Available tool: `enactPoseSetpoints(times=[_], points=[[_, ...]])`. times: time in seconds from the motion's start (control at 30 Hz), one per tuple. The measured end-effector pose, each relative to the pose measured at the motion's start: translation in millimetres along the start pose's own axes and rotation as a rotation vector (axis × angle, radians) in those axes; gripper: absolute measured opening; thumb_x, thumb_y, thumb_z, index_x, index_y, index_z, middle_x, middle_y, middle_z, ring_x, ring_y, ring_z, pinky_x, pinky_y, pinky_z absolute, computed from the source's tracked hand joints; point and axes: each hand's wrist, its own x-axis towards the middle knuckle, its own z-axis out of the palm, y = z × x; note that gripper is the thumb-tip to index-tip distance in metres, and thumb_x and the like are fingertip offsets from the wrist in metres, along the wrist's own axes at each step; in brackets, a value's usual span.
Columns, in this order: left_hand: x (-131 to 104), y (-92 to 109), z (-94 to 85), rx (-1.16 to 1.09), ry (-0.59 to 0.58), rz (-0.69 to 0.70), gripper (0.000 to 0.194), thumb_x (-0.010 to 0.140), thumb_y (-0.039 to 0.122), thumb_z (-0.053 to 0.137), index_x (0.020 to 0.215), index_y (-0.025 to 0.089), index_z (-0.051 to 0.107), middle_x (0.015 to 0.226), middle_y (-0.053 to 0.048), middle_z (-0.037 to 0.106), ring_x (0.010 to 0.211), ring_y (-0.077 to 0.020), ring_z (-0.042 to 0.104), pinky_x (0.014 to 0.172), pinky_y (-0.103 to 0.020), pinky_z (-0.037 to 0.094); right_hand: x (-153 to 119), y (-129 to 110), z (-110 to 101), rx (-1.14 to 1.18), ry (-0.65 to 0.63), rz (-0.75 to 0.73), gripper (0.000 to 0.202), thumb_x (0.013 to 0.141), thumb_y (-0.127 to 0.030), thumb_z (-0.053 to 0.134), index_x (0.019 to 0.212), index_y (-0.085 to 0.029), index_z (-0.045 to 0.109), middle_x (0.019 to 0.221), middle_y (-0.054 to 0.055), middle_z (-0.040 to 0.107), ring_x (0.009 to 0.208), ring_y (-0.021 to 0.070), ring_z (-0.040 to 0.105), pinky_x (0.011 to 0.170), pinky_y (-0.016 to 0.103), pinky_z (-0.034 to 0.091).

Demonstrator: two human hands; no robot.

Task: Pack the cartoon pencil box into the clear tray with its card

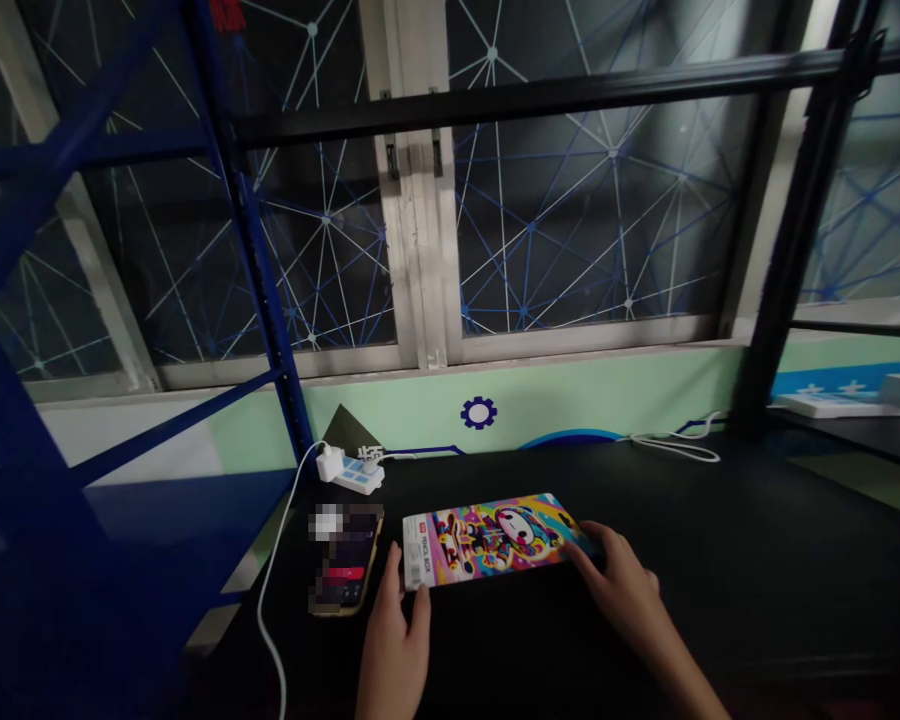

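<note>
A flat, brightly coloured pencil box (487,540) with a cartoon figure and a white printed end panel lies over the black tabletop, its right end angled slightly away from me. My left hand (396,635) grips its left end, the thumb by the near corner and the fingers along the side edge. At the opposite end, my right hand (621,580) holds the box between thumb and fingers. Whether the box rests fully on the table or is raised a little, I cannot tell.
Left of the box lies a phone (352,560) with its screen lit. Behind it sits a white power strip (352,472) with plugs, and a white cable (264,600) runs down the left. Blue and black shelf posts (259,270) frame the table (757,570) before a window.
</note>
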Motion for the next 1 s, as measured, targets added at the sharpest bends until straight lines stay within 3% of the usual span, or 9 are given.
enactPoseSetpoints(times=[0.1,0.23,0.4,0.6,0.77,1.0], points=[[0,0,1.2,0.008,-0.017,-0.011,0.07,0.097,0.048,0.042,0.158,0.016,0.029,0.164,-0.013,0.038,0.148,-0.0288,0.042,0.123,-0.047,0.033,1,2,2,-0.013,-0.003,0.01,0.069,0.079,-0.067,0.045,0.124,-0.018,0.062,0.13,0.02,0.068,0.124,0.0407,0.061,0.102,0.061,0.04],[0,0,0.4,0.004,-0.047,-0.024,0.068,0.098,0.048,0.039,0.158,0.017,0.029,0.165,-0.012,0.036,0.149,-0.0263,0.041,0.124,-0.044,0.031,4,4,3,0.004,-0.022,0.003,0.063,0.076,-0.068,0.049,0.113,-0.02,0.068,0.123,0.019,0.073,0.124,0.0431,0.06,0.102,0.061,0.04],[5,-2,-5.0,-0.182,0.009,-0.022,0.063,0.098,0.054,0.038,0.151,0.02,0.036,0.154,-0.015,0.053,0.14,-0.025,0.052,0.116,-0.042,0.043,5,7,-1,0.119,-0.041,-0.022,0.057,0.076,-0.067,0.054,0.11,-0.022,0.066,0.113,0.014,0.077,0.108,0.0358,0.071,0.096,0.05,0.05],[12,-3,-11.2,-0.361,0.104,0.015,0.073,0.085,0.065,0.063,0.14,0.019,0.047,0.124,-0.015,0.071,0.105,-0.0266,0.073,0.09,-0.039,0.06,2,10,-4,0.255,-0.001,-0.106,0.049,0.074,-0.062,0.063,0.103,-0.023,0.059,0.101,0.01,0.076,0.093,0.0288,0.072,0.082,0.039,0.057],[9,-3,-9.8,-0.306,0.085,0.087,0.05,0.087,0.061,0.065,0.114,0.019,0.069,0.11,-0.012,0.077,0.097,-0.0268,0.075,0.085,-0.036,0.061,2,10,-4,0.276,0.047,-0.113,0.043,0.07,-0.059,0.07,0.095,-0.026,0.057,0.091,0.006,0.074,0.087,0.0285,0.071,0.078,0.039,0.056],[3,-10,-6.4,-0.195,0.199,0.149,0.042,0.083,0.063,0.069,0.094,0.022,0.075,0.097,-0.009,0.078,0.092,-0.026,0.074,0.086,-0.033,0.059,2,9,-8,0.287,0.1,-0.11,0.045,0.077,-0.066,0.064,0.098,-0.027,0.055,0.098,0.008,0.076,0.092,0.0289,0.073,0.078,0.037,0.056]])
